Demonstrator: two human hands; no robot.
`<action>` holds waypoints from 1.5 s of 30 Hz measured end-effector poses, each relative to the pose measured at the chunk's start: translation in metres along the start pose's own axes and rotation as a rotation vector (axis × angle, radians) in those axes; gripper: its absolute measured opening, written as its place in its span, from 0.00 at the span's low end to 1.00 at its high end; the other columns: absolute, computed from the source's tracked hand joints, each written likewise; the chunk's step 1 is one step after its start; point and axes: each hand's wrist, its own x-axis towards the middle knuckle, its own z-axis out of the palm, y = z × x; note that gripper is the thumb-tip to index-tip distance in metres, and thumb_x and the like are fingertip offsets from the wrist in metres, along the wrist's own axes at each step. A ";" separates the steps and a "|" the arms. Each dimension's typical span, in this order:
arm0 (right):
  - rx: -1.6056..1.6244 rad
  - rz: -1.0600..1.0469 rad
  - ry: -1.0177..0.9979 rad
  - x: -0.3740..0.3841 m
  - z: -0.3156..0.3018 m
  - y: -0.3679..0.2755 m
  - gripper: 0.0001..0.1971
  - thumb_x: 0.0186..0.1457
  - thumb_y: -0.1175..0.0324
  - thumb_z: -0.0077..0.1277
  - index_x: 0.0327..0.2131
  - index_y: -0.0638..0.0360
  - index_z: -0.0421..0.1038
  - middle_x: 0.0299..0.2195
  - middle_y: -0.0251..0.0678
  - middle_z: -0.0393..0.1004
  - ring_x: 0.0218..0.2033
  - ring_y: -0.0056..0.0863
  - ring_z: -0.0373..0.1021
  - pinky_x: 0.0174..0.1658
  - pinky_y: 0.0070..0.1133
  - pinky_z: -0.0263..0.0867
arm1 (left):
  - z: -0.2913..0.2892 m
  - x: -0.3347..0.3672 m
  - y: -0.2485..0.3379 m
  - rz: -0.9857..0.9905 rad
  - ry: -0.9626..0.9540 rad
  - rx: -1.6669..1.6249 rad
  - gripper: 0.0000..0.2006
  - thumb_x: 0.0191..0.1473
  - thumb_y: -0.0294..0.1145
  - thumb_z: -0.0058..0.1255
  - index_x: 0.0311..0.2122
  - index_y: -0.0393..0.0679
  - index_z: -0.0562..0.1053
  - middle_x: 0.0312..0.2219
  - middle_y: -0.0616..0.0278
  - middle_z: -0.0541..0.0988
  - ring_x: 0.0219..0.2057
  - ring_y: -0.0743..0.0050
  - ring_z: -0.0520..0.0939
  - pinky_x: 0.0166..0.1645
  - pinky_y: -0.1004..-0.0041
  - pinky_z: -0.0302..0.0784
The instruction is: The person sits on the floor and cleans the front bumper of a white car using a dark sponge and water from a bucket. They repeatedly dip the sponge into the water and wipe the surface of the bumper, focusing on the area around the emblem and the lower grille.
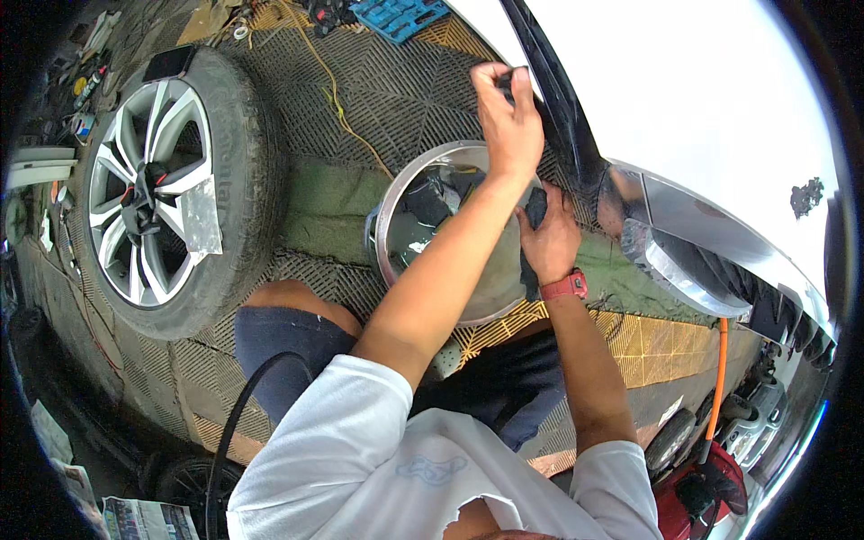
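Observation:
My left hand (511, 121) is raised beside the black lower trim (569, 126) of a white car panel (693, 81). Its fingers curl around a small dark piece (505, 86), mostly covered by them. My right hand (553, 241), with a red watch on the wrist, is at the right side of a round metal basin (389, 209). Between its thumb and fingers is a black piece (536, 208), possibly a sanding pad. Cloudy water (481, 270) fills the basin, and dark flat pieces (430, 202) lie in it. My left forearm crosses over the basin and hides part of it.
A wheel with a silver rim and tyre (250, 180) lies to the left, carrying a grey sheet (202, 216) and a phone-like dark slab (169, 63). Yellow cord (337, 103) runs over the mats. A blue tool case (396, 18) lies far ahead; an orange hose (720, 378) hangs right.

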 end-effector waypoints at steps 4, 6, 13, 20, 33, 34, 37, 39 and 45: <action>0.027 -0.002 0.013 -0.003 -0.001 0.001 0.32 0.52 0.59 0.68 0.59 0.52 0.68 0.53 0.55 0.74 0.49 0.57 0.76 0.46 0.44 0.75 | 0.003 0.007 0.001 -0.094 0.009 -0.129 0.14 0.71 0.40 0.52 0.45 0.40 0.66 0.31 0.65 0.71 0.28 0.81 0.71 0.36 0.74 0.71; 0.020 0.024 -0.001 0.004 -0.003 -0.004 0.32 0.52 0.59 0.69 0.59 0.52 0.69 0.53 0.55 0.75 0.49 0.56 0.76 0.46 0.44 0.75 | 0.007 0.007 -0.002 -0.085 0.049 -0.139 0.14 0.71 0.41 0.53 0.43 0.41 0.66 0.30 0.67 0.71 0.26 0.83 0.70 0.33 0.76 0.70; 0.016 0.001 -0.011 -0.003 -0.004 -0.006 0.32 0.52 0.59 0.69 0.59 0.53 0.69 0.51 0.55 0.75 0.47 0.55 0.77 0.47 0.43 0.76 | 0.007 0.001 -0.010 -0.101 0.061 -0.245 0.14 0.71 0.42 0.52 0.45 0.41 0.68 0.30 0.69 0.72 0.26 0.84 0.71 0.32 0.77 0.70; 0.010 0.016 -0.003 -0.004 -0.005 -0.005 0.32 0.53 0.58 0.68 0.59 0.53 0.69 0.51 0.55 0.75 0.47 0.56 0.77 0.45 0.43 0.76 | -0.005 -0.002 0.011 -0.247 -0.041 -0.263 0.13 0.70 0.40 0.54 0.46 0.41 0.69 0.31 0.68 0.73 0.27 0.83 0.73 0.33 0.77 0.72; 0.021 0.004 0.015 -0.005 -0.006 -0.003 0.32 0.53 0.57 0.68 0.59 0.51 0.68 0.51 0.55 0.75 0.47 0.57 0.77 0.45 0.44 0.75 | -0.006 0.001 0.017 -0.187 -0.028 -0.160 0.14 0.70 0.39 0.53 0.44 0.38 0.68 0.37 0.63 0.72 0.41 0.75 0.72 0.51 0.69 0.71; 0.020 0.010 0.011 -0.001 -0.005 -0.003 0.32 0.53 0.57 0.68 0.59 0.51 0.68 0.51 0.55 0.75 0.47 0.57 0.77 0.46 0.44 0.75 | -0.004 0.007 0.015 -0.145 0.002 -0.164 0.16 0.70 0.42 0.53 0.43 0.37 0.68 0.36 0.61 0.72 0.41 0.72 0.72 0.51 0.67 0.71; 0.011 0.027 -0.017 -0.007 -0.003 -0.004 0.33 0.52 0.58 0.68 0.60 0.52 0.68 0.51 0.56 0.75 0.48 0.57 0.76 0.46 0.44 0.75 | -0.006 0.004 0.007 -0.085 0.052 -0.140 0.20 0.70 0.48 0.52 0.43 0.37 0.67 0.35 0.57 0.73 0.39 0.67 0.73 0.51 0.63 0.71; 0.009 0.011 0.006 -0.001 -0.002 -0.001 0.33 0.52 0.58 0.68 0.60 0.52 0.68 0.51 0.55 0.75 0.48 0.57 0.76 0.46 0.44 0.75 | -0.002 -0.004 0.011 -0.073 0.029 -0.114 0.20 0.70 0.47 0.53 0.43 0.37 0.67 0.35 0.57 0.73 0.39 0.66 0.73 0.51 0.63 0.71; 0.006 0.008 0.011 -0.001 -0.002 -0.003 0.32 0.52 0.58 0.68 0.59 0.52 0.68 0.51 0.55 0.75 0.47 0.57 0.76 0.46 0.44 0.75 | -0.002 0.002 -0.002 -0.149 0.048 -0.206 0.16 0.69 0.43 0.53 0.43 0.38 0.68 0.35 0.61 0.73 0.38 0.73 0.72 0.47 0.68 0.70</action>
